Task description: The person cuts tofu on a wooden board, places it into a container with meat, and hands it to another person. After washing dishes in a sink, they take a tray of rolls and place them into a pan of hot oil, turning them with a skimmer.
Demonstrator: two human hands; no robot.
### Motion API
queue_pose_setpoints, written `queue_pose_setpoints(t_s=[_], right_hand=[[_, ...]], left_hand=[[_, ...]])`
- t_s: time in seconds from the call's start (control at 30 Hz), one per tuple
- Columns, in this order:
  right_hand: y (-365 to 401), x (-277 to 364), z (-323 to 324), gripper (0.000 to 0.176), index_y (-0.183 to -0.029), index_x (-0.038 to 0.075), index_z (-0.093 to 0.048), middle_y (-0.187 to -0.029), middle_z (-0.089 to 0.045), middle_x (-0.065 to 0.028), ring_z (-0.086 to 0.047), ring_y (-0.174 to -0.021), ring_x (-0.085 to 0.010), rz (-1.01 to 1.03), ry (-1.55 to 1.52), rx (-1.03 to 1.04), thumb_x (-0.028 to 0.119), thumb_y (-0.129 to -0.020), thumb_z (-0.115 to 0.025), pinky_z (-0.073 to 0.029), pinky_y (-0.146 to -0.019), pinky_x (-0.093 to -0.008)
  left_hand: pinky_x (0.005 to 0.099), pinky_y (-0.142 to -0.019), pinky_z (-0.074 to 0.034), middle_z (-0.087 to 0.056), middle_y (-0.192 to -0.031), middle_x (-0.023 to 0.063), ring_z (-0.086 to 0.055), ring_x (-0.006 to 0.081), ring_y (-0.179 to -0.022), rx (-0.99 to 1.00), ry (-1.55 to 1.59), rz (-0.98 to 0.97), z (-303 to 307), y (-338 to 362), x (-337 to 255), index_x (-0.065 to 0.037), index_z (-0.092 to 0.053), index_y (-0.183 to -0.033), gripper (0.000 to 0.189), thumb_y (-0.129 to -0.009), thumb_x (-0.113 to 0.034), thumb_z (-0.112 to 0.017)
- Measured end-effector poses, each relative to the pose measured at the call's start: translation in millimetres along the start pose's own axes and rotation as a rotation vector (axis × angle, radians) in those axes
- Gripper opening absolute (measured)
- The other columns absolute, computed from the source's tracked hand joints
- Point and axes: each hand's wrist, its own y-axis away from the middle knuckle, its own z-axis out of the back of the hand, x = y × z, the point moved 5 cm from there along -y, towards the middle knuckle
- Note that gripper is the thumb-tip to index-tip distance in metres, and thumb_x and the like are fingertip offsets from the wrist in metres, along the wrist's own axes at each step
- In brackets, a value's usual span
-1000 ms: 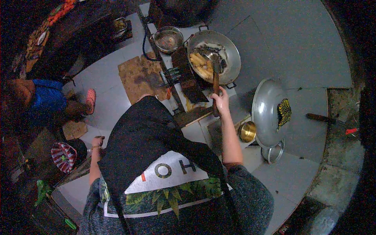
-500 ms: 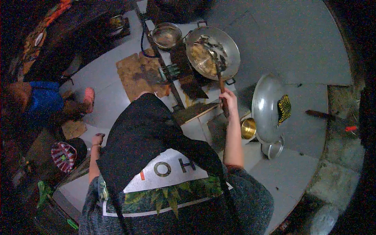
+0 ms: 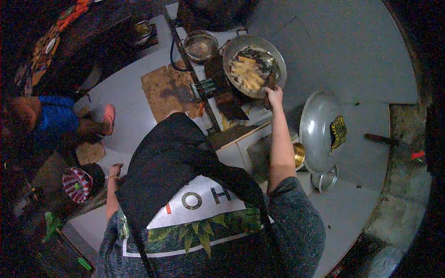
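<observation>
My right hand (image 3: 274, 96) is closed around the wooden handle of a spatula (image 3: 271, 76), over the near right rim of a large metal wok (image 3: 282, 60). Long pale-yellow pieces of food (image 3: 248, 72) lie in bubbling dark oil inside the wok. The spatula's head is hard to see against the oil. My left hand (image 3: 115, 170) hangs low at my left side, away from the stove, its fingers curled and nothing visible in them. A smaller pot (image 3: 200, 45) stands left of the wok.
A large silver lid (image 3: 317, 129) with a black-and-yellow cloth (image 3: 338, 133) lies at right, near a gold pot (image 3: 299, 155) and a silver pot (image 3: 328, 180). Stained cardboard (image 3: 160, 90) covers floor left of the stove. Another person's leg in blue shorts (image 3: 55, 113) is at far left.
My right hand has moved up and forward to the wok's rim, with the spatula now at the wok's right side. More food pieces show in the oil. My left hand stays low.
</observation>
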Motion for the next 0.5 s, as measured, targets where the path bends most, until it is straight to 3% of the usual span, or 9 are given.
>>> queue_pose_setpoints(t_s=[0.07, 0.17, 0.23, 0.33, 0.4, 0.47, 0.5], right_hand=[[1, -19, -3, 0.054, -0.105, -0.005, -0.046, -0.093, -0.055, -0.0142, -0.055, -0.077, -0.0226, -0.007, 0.073, 0.0, 0.021, -0.061, -0.061, -0.041, -0.069, -0.0305], [29, -10, 2, 0.049, -0.103, -0.004, -0.048, -0.09, -0.056, -0.0128, -0.054, -0.074, -0.0211, -0.053, -0.146, 0.169, 0.021, -0.062, -0.06, -0.041, -0.069, -0.0297], [37, -25, -1, 0.048, -0.105, -0.002, -0.047, -0.082, -0.057, -0.0101, -0.053, -0.066, -0.0181, -0.021, -0.019, 0.187, 0.018, -0.063, -0.058, -0.042, -0.063, -0.0287], [63, -26, -6, 0.052, -0.112, 0.0, -0.04, -0.07, -0.057, -0.0073, -0.05, -0.055, -0.0147, -0.083, -0.254, 0.293, 0.01, -0.063, -0.055, -0.039, -0.049, -0.0257], [85, -8, 5, 0.053, -0.112, 0.0, -0.04, -0.071, -0.057, -0.0076, -0.05, -0.055, -0.0146, -0.114, -0.314, 0.31, 0.01, -0.063, -0.055, -0.039, -0.049, -0.0256], [107, 15, 15, 0.054, -0.112, -0.001, -0.04, -0.072, -0.056, -0.0077, -0.05, -0.057, -0.0142, -0.147, -0.412, 0.323, 0.01, -0.061, -0.056, -0.039, -0.05, -0.0255], [111, 18, 18, 0.054, -0.112, -0.001, -0.04, -0.072, -0.056, -0.0077, -0.05, -0.057, -0.0142, -0.149, -0.411, 0.324, 0.01, -0.061, -0.056, -0.039, -0.05, -0.0255]], left_hand=[[0.0258, -0.065, -0.043, -0.062, -0.075, 0.008, -0.056, 0.0163, -0.069, 0.027, 0.18, 0.132, -5, -12, 21, 0.001, -0.06, -0.081, 0.02, -0.077, -0.013, -0.045], [0.0274, -0.066, -0.043, -0.062, -0.078, 0.0087, -0.057, 0.0181, -0.072, 0.027, -0.19, -0.101, 3, 4, -12, -0.001, -0.061, -0.082, 0.021, -0.076, -0.016, -0.047], [0.0284, -0.067, -0.043, -0.062, -0.079, 0.0091, -0.057, 0.0193, -0.075, 0.04, -0.318, -0.183, 6, 13, -24, -0.003, -0.061, -0.082, 0.021, -0.075, -0.018, -0.049], [0.03, -0.069, -0.043, -0.062, -0.082, 0.0098, -0.057, 0.0211, -0.078, 0.038, -0.433, -0.27, 11, 27, -46, -0.005, -0.062, -0.082, 0.022, -0.073, -0.021, -0.051], [0.0306, -0.069, -0.043, -0.062, -0.083, 0.01, -0.057, 0.0218, -0.079, 0.034, -0.437, -0.281, 9, 35, -64, -0.006, -0.062, -0.082, 0.022, -0.073, -0.023, -0.051], [0.031, -0.069, -0.043, -0.061, -0.083, 0.0115, -0.057, 0.0225, -0.079, -0.011, -0.129, -0.103, 10, 36, -68, -0.005, -0.063, -0.082, 0.024, -0.071, -0.025, -0.054], [0.031, -0.069, -0.043, -0.061, -0.083, 0.0115, -0.057, 0.0225, -0.079, -0.011, -0.13, -0.102, 10, 35, -65, -0.005, -0.063, -0.082, 0.024, -0.071, -0.025, -0.054]])
